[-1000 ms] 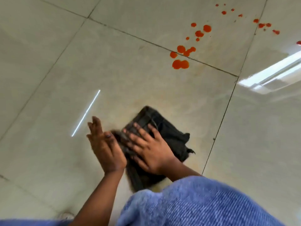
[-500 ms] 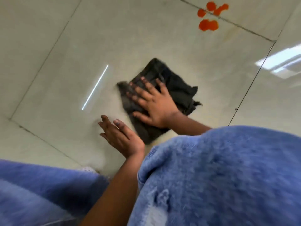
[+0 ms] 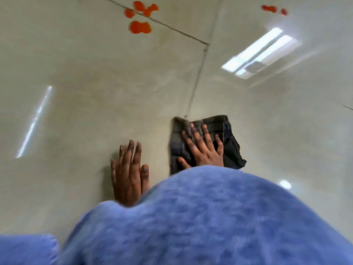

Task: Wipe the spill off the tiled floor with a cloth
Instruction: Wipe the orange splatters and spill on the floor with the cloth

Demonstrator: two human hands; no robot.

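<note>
A dark folded cloth [image 3: 230, 144] lies flat on the glossy beige tiled floor [image 3: 95, 96], right of a grout line. My right hand [image 3: 203, 148] presses down on the cloth with fingers spread. My left hand [image 3: 129, 173] rests flat on the bare tile to the left of the cloth, fingers apart, holding nothing. Orange-red spill blobs [image 3: 140, 27] sit far ahead at the top, along a grout line, with smaller drops [image 3: 270, 8] at the top right. The cloth is well short of them. Both wrists are hidden behind blue fabric.
My knee in fuzzy blue fabric [image 3: 200, 222] fills the lower frame and hides the floor there. Ceiling lights reflect on the tiles at the right [image 3: 257, 52] and as a streak at the left [image 3: 34, 121].
My right hand has slid the cloth to the right, across the tile toward the grout line. My left hand came off the cloth and now lies flat on the floor. The view shifted.
</note>
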